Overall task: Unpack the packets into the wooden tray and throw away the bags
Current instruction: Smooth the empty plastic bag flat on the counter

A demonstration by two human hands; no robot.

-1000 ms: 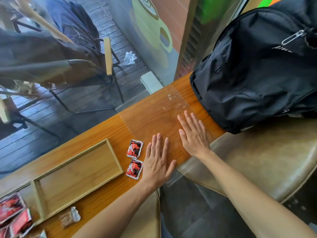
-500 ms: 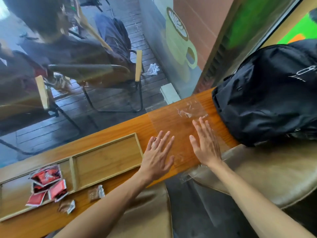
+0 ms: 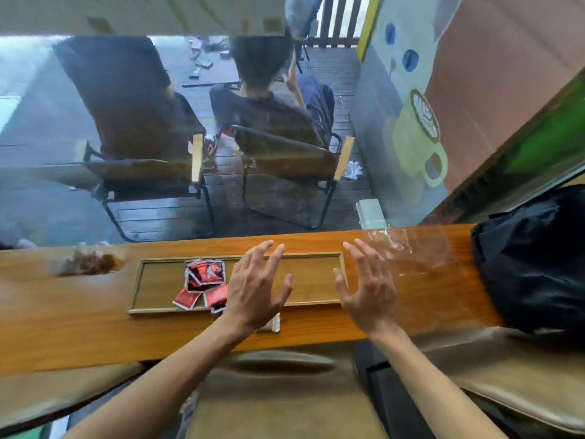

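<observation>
A long wooden tray [image 3: 158, 282] lies on the wooden counter, with several red packets [image 3: 204, 285] piled in its left half. My left hand [image 3: 256, 286] hovers over the tray's middle, fingers spread, holding nothing. My right hand [image 3: 368, 288] hovers over the tray's right end, fingers spread and empty too. A flat clear plastic bag [image 3: 421, 258] lies on the counter just right of my right hand. A small brown packet [image 3: 274, 324] peeks out under my left wrist, in front of the tray.
A black backpack [image 3: 531, 264] sits at the counter's right end. A crumpled clear bag with brown contents [image 3: 88, 261] lies left of the tray. Behind the counter [image 3: 63, 315] is a window with chairs and a seated person outside. Padded stools stand below.
Both hands lifted off the clear bag and moved left over the tray. The view swung left and up, bringing the whole tray and the left bag into sight.
</observation>
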